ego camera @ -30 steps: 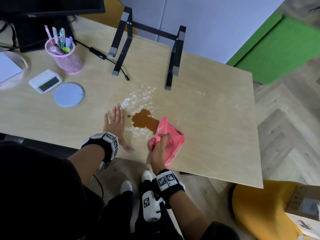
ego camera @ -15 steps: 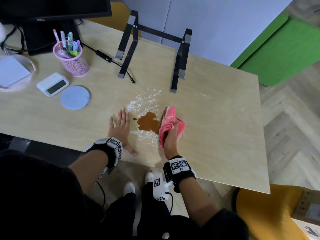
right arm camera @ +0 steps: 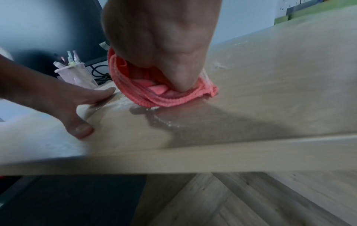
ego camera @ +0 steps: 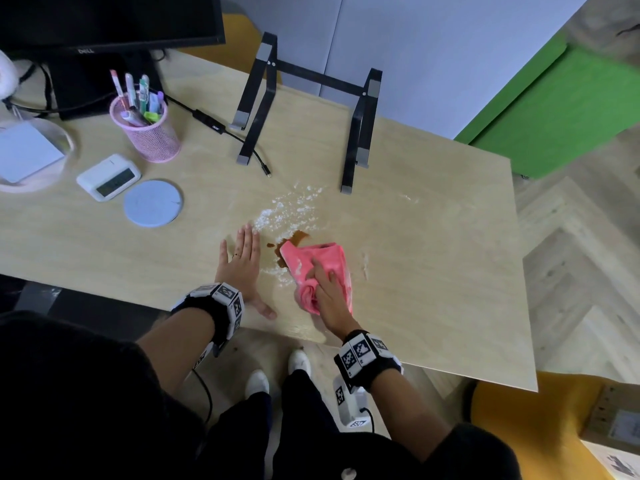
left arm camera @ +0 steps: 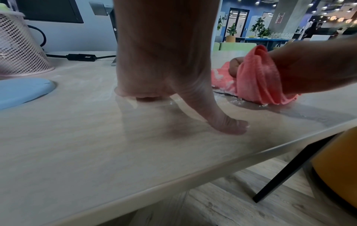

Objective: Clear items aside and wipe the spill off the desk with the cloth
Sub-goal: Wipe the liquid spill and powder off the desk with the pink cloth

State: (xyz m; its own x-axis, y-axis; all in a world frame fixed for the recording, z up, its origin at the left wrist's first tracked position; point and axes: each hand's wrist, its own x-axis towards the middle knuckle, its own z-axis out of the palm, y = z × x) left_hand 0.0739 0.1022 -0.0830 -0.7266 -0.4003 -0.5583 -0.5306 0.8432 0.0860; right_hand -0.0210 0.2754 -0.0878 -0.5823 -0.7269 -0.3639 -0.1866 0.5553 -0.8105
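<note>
A brown liquid spill (ego camera: 298, 237) ringed by white powder (ego camera: 287, 211) lies on the pale wooden desk (ego camera: 433, 271), near its front edge. My right hand (ego camera: 329, 289) presses a pink cloth (ego camera: 325, 258) down over most of the brown patch, with a fold bunched between thumb and palm. The left wrist view has the cloth (left arm camera: 257, 79) wrapped round that hand, and the right wrist view has the cloth (right arm camera: 164, 97) crumpled under the palm. My left hand (ego camera: 242, 261) lies flat on the desk just left of the spill, fingers straight and holding nothing.
A black laptop stand (ego camera: 304, 109) stands behind the spill, with a loose cable (ego camera: 221, 128) beside it. To the left are a pink pen cup (ego camera: 145, 129), a white clock (ego camera: 109, 176), a blue coaster (ego camera: 153, 203) and a monitor (ego camera: 104, 22). A yellow seat (ego camera: 519, 427) sits below the desk's right corner.
My right hand has brought the cloth from beside the spill down onto it, spreading it over the brown patch. My left hand has stayed flat in place.
</note>
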